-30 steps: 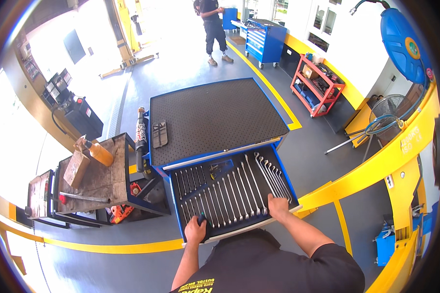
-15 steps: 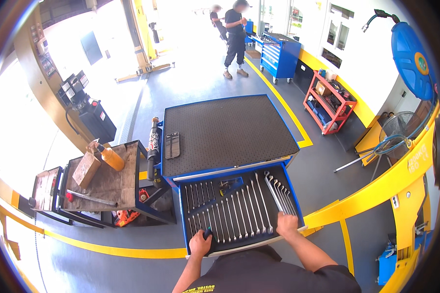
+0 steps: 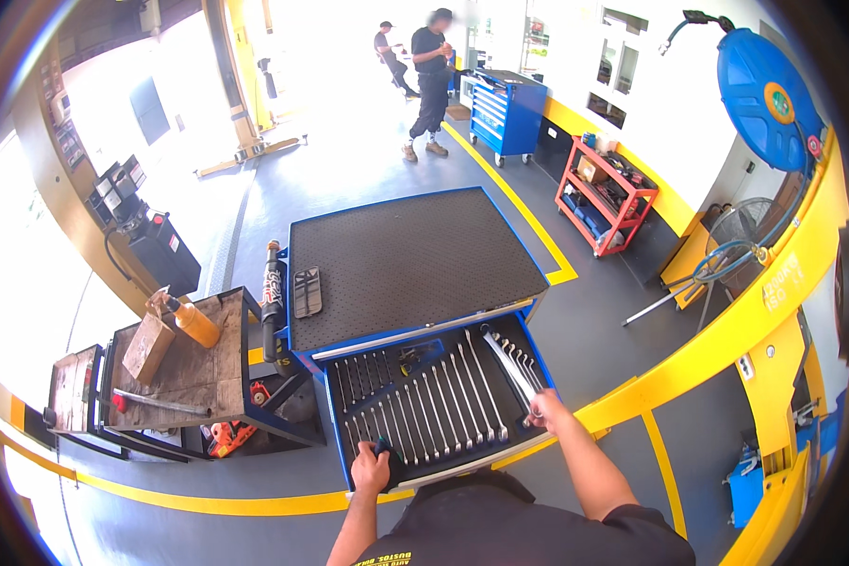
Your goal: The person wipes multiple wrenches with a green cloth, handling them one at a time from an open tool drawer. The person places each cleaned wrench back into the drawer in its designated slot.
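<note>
An open drawer (image 3: 328, 415) of the blue tool cabinet holds a row of silver combination wrenches (image 3: 441, 401) in a black tray, with shorter ones at its left. More wrenches lie slanted in the drawer's right end. There my right hand (image 3: 549, 412) is closed around the lower end of a large wrench (image 3: 517, 373), which lies at an angle to its neighbours. At the drawer's front left corner, my left hand (image 3: 370, 467) is closed on a small dark green object (image 3: 381, 444), mostly hidden by the fingers.
The cabinet's black ribbed top (image 3: 415, 259) bears a small tool case (image 3: 307, 292). On the left, a worn cart (image 3: 226, 377) carries an orange spray bottle (image 3: 196, 324) and a box. A yellow lift arm (image 3: 698, 377) curves along my right. Two people stand beyond.
My right hand has closed on the large wrench, which has shifted out of line with the others. The view has turned, so the surroundings sit further left. My left hand stays at the drawer corner.
</note>
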### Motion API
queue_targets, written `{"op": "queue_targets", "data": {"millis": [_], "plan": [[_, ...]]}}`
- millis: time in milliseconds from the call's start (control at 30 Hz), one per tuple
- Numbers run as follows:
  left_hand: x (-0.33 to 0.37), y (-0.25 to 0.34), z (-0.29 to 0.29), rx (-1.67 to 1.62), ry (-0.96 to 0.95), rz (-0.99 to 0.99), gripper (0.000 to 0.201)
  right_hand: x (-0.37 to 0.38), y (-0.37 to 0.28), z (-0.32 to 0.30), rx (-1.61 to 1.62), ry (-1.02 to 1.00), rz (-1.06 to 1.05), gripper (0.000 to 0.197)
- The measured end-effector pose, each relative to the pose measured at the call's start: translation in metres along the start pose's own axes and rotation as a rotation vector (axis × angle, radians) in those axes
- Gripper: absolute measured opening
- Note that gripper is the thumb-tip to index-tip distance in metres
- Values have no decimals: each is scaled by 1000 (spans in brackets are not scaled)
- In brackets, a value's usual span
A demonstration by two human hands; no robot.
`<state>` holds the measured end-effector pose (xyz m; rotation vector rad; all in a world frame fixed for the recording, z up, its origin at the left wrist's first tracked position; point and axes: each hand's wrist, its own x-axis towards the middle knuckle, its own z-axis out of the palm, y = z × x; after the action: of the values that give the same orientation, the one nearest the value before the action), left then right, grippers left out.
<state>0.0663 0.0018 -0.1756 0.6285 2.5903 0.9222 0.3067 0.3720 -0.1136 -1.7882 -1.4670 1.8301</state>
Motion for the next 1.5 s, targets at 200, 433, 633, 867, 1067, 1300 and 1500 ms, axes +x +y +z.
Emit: {"op": "queue_targets", "data": {"millis": [200,433,633,867,1067,1300,1500], "plan": [[39,-72,9,-859,41,-179,28,-4,-19,-9,-8,-200,89,11],[54,5,-31,-2071,-358,-44,38,-126,-23,-59,-13,-336,29,17],[67,140,-13,-1977,-485,-162,45,-185,-13,-18,122,-553,-109,22],[23,235,-9,-1509,-200,183,23,-203,-2,57,-59,-676,-340,24],[64,244,-82,-1739,85,-215,27,-211,-3,64,-261,-544,-542,29],[64,199,-139,-1671,-249,-78,20,-209,-35,51,-612,-234,-1098,29],[48,178,-182,-374,-21,480,23,-220,-79,1,-729,-358,-1025,27]]}}
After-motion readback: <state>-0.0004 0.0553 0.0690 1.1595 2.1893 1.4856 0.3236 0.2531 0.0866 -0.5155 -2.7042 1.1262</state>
